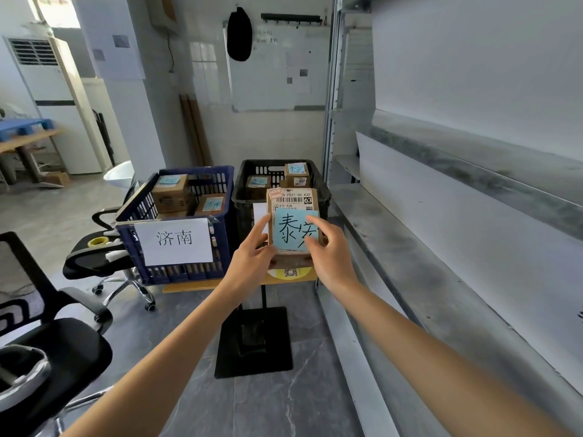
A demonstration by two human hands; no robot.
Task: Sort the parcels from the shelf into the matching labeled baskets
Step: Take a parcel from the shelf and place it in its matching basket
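A small cardboard parcel [291, 200] with a shipping label and a blue handwritten note is held upright in front of the black basket [244, 187]. My left hand [252, 257] grips its left side and my right hand [331, 250] grips its right side, thumb on the note. The black basket holds two other brown parcels [295, 173] with blue notes. To its left stands a blue basket [176, 269] with a white label reading 济南; inside are brown parcels [170, 192] with blue notes. The black basket's own white label is mostly hidden behind the held parcel.
Both baskets rest on a small wooden table [189, 285] with a black pedestal base [255, 342]. A grey metal shelf [426, 279] runs along the right. Black office chairs [47, 326] stand at left, one bearing a tape roll [98, 241]. A whiteboard [277, 67] hangs behind.
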